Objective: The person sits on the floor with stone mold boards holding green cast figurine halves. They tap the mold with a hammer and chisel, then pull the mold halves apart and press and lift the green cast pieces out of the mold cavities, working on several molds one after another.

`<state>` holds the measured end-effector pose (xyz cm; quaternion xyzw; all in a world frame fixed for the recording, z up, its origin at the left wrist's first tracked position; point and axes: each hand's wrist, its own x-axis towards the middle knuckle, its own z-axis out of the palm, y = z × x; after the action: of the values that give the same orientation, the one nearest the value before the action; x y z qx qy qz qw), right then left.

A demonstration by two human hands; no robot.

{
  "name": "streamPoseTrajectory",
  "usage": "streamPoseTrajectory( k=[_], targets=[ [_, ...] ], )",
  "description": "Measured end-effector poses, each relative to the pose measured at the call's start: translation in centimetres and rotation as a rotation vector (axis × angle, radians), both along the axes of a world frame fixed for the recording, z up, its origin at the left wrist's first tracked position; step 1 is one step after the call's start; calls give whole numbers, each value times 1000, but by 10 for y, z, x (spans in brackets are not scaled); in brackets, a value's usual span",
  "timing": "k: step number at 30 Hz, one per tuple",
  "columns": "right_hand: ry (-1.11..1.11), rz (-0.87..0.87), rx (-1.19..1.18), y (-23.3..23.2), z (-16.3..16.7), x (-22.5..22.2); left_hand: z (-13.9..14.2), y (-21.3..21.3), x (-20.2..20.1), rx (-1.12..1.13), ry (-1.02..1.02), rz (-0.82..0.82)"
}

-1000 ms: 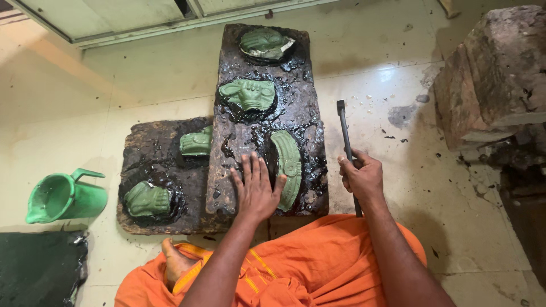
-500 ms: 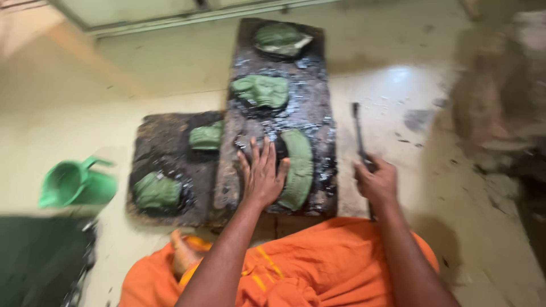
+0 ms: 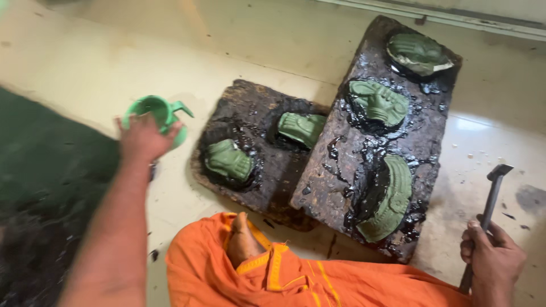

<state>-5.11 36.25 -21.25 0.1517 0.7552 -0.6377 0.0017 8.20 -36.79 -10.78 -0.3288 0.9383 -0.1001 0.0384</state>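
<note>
My left hand (image 3: 143, 138) reaches out to the left and closes over the rim of a small green plastic jug (image 3: 162, 111) standing on the pale floor. My right hand (image 3: 493, 262) is at the lower right, gripped around a dark metal chisel-like bar (image 3: 490, 196) that points up and away. Between the hands lie two dark tarry slabs: a long one (image 3: 421, 133) and a shorter one (image 3: 253, 122). Several green moulded pieces (image 3: 378, 101) sit pressed into their black surface, one a curved strip (image 3: 392, 199).
My orange cloth-covered lap (image 3: 296, 278) and a bare foot (image 3: 242, 241) fill the bottom centre. A dark green mat (image 3: 45, 182) covers the floor at left. A pale frame edge (image 3: 432, 17) runs along the top right.
My left hand left the long slab and swung left onto the green jug. The view turned left with it. My right hand kept hold of the metal bar.
</note>
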Motion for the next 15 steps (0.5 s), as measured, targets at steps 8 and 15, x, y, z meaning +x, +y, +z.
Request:
streamPoseTrajectory(
  k=[8, 15],
  targets=[
    [97, -126, 45, 11, -10, -5, -24, -55, -34, 337, -496, 170],
    [117, -178, 29, 20, -18, -7, -7, -51, -39, 424, -384, 270]
  ],
)
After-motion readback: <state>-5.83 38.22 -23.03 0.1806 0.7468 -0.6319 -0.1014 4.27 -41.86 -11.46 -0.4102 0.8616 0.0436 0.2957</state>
